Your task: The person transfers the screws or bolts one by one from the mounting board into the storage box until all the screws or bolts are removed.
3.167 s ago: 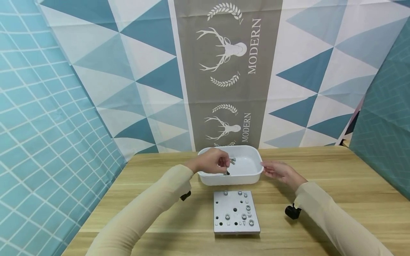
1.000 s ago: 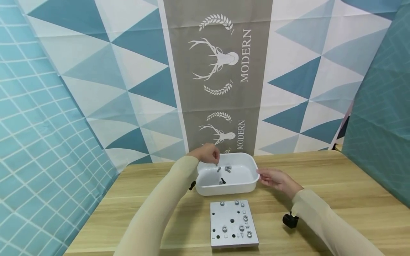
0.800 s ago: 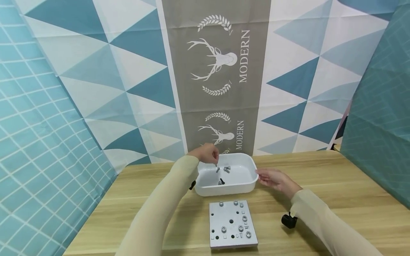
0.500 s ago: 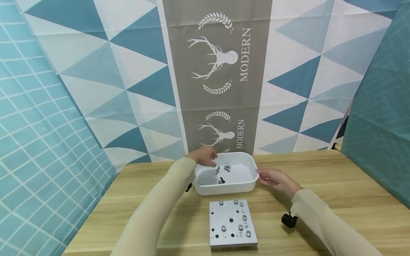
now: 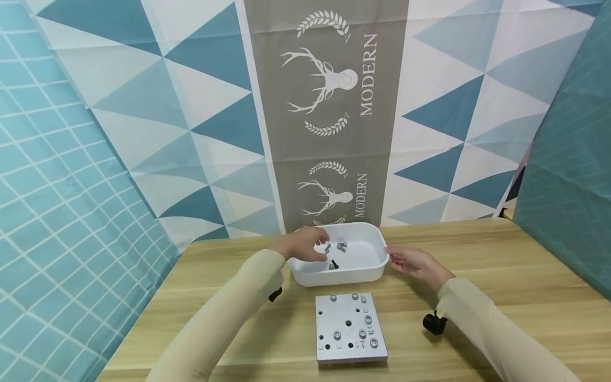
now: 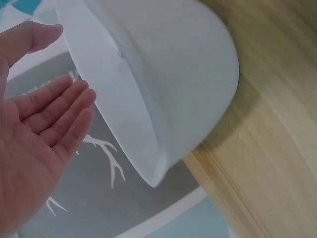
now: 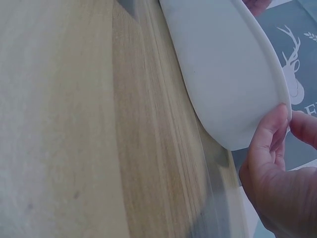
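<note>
Your left hand [image 5: 307, 244] hangs over the near-left part of the bin, fingers loosely extended and thumb spread apart from them, while your right hand [image 5: 415, 262] pinches the bin's right rim between thumb and fingers. Beyond both hands rises a patterned backdrop [image 5: 336, 148] with blue triangles and white deer heads on a grey band, and below them spreads the wood-grain table [image 5: 477, 265]. Pale yellow sleeves [image 5: 224, 307] cover both your forearms. Between your hands sits the white bin [image 5: 340, 277], upright on the table. Nearer to you than either hand, between your forearms, the silvery metal plate [image 5: 331, 321] lies flat, with bolts [image 5: 337, 335] standing in it and dark holes showing bare. A black device [image 5: 434, 322] hangs under your right wrist. Smallest are the loose pieces inside the bin: a metal screw [image 5: 328, 248] near your left fingertips, a metal cluster [image 5: 342, 247] farther toward your right hand, and a black piece [image 5: 335, 264] among small metal parts just beside your left thumb.
</note>
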